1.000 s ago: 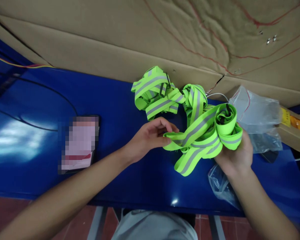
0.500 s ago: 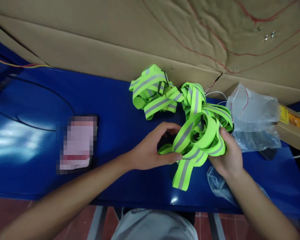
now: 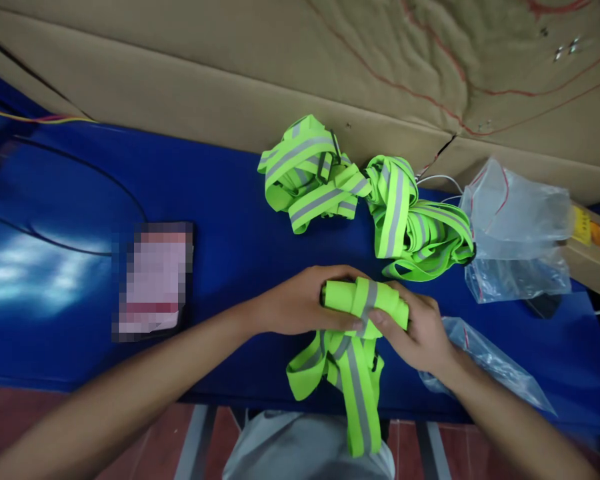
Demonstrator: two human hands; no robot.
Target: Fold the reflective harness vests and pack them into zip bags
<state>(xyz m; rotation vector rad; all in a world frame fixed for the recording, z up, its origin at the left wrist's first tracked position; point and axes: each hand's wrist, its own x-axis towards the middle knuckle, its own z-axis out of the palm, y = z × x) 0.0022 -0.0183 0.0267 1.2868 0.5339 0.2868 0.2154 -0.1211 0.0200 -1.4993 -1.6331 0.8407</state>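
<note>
Both hands grip one bundled neon-green reflective strap (image 3: 365,307) with a grey stripe, over the front part of the blue table. My left hand (image 3: 300,303) wraps the bundle's left side, thumb in front. On its right side, my right hand (image 3: 420,327) presses its thumb onto the wound part. Loose loops and an end of the strap dangle below the hands, past the table's front edge. Behind lie more straps of the same kind: a coiled bundle (image 3: 305,173) with black buckles, and a second heap (image 3: 410,220) to its right.
A pixelated phone (image 3: 157,280) lies at left on the blue table (image 3: 220,200), near black cables. At right are clear plastic bags (image 3: 520,207), another bag (image 3: 490,360) near my right forearm, and a cardboard box (image 3: 595,253). Brown cardboard (image 3: 180,80) stands along the back.
The held strap has come away from the right heap, toward me. It has turned into a tighter bundle between both hands, with its tail hanging lower. The view has shifted slightly.
</note>
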